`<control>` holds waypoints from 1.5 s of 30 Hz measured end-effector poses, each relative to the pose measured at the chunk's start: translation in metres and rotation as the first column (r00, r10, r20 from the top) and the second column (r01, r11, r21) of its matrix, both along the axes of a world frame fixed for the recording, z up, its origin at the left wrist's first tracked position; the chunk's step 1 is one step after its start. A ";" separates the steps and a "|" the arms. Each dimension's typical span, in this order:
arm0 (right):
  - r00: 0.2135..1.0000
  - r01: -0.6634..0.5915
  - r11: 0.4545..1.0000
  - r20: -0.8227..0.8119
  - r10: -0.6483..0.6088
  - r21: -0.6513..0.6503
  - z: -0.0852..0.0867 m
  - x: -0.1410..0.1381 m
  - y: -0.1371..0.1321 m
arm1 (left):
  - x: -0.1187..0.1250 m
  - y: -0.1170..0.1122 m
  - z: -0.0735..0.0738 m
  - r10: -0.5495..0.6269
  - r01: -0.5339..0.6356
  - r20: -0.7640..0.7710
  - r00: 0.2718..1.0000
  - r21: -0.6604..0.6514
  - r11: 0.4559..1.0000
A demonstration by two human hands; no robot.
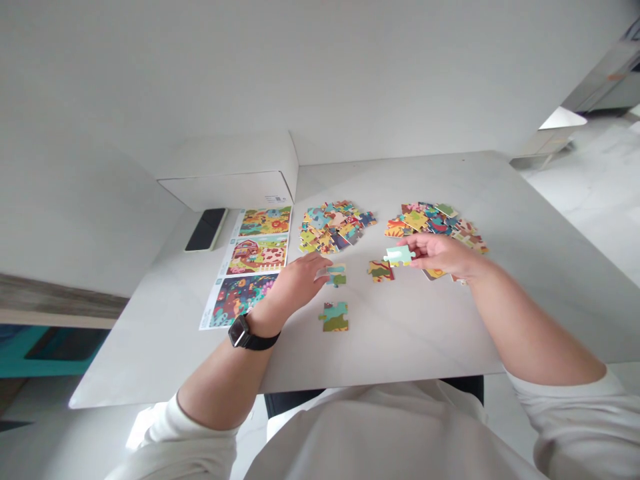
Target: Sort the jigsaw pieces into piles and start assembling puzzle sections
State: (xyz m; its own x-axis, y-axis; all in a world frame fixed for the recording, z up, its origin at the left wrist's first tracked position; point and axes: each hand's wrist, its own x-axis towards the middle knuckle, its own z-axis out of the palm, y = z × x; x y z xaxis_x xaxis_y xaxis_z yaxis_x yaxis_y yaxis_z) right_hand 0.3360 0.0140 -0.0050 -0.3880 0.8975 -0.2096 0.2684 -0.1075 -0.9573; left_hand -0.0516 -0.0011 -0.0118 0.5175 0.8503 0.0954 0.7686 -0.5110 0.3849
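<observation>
My right hand (440,253) pinches a pale green jigsaw piece (399,255) by its right side, raised over the white table. My left hand (299,281) rests on the table with thumb and forefinger apart, at the left edge of a blue and green jigsaw piece (337,275); whether it touches the piece is hard to see. A green piece with a light blue top (335,317) lies nearer to me. Just left of the raised piece is a brown and green piece (381,271). A few loose pieces lie partly hidden under my right hand.
Two heaps of jigsaw pieces, a left one (333,225) and a right one (425,219), lie farther back. A printed picture sheet (256,257), a black phone (205,229) and a white box (230,190) are on the left. The table (400,347) meets a wall behind.
</observation>
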 end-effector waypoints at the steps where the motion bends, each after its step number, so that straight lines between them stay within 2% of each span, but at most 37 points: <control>1: 1.000 -0.005 1.000 0.008 0.005 0.001 0.001 0.000 0.000 | -0.001 0.000 -0.001 -0.023 0.023 -0.004 1.000 0.004 1.000; 5: 0.997 -0.039 0.999 0.067 0.039 -0.015 0.004 0.002 -0.002 | -0.002 0.002 -0.005 -0.082 0.082 -0.023 0.996 0.007 0.997; 11: 0.996 -0.042 0.999 0.074 0.043 -0.006 0.011 0.007 -0.003 | -0.002 0.002 -0.008 -0.052 0.052 -0.041 0.998 -0.002 0.999; 18: 0.979 0.109 0.992 0.167 -0.118 0.061 0.020 0.031 0.000 | 0.014 -0.013 0.011 -0.021 0.021 0.013 1.000 0.027 0.999; 20: 0.973 0.134 0.989 0.180 -0.144 0.064 0.021 0.036 0.000 | 0.021 -0.022 0.016 -0.090 0.088 0.059 0.994 0.035 0.996; 24: 0.968 0.138 0.989 0.205 -0.147 0.059 0.022 0.038 -0.001 | 0.031 -0.037 0.018 -0.339 0.340 0.067 0.938 -0.008 0.940; 27: 0.970 0.122 0.992 0.207 -0.129 0.044 0.021 0.036 -0.001 | 0.033 -0.040 0.016 -0.419 0.421 0.043 0.907 -0.039 0.906; 31: 0.961 0.113 0.993 0.249 -0.119 0.039 0.020 0.036 0.000 | 0.033 -0.040 0.016 -0.460 0.461 0.020 0.888 -0.055 0.886; 34: 0.947 0.123 0.990 0.291 -0.138 0.068 0.021 0.042 0.000 | 0.032 -0.038 0.015 -0.449 0.449 0.005 0.893 -0.040 0.893; 42: 0.895 0.244 0.956 0.342 -0.288 0.165 0.036 0.072 -0.001 | 0.030 -0.032 0.008 -0.467 0.467 0.005 0.884 0.023 0.884; 45: 0.854 0.319 0.922 0.356 -0.379 0.217 0.036 0.091 0.001 | 0.028 -0.030 0.003 -0.465 0.464 0.000 0.885 0.065 0.884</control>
State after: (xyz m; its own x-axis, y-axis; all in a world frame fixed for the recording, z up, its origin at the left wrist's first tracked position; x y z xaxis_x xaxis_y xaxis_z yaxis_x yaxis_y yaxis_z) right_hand 0.4269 0.0149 0.0314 0.0415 0.9901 -0.1342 0.5883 -0.1328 -0.7977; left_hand -0.0233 -0.0310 -0.0088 0.8496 0.5054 0.1507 0.4320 -0.8308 0.3509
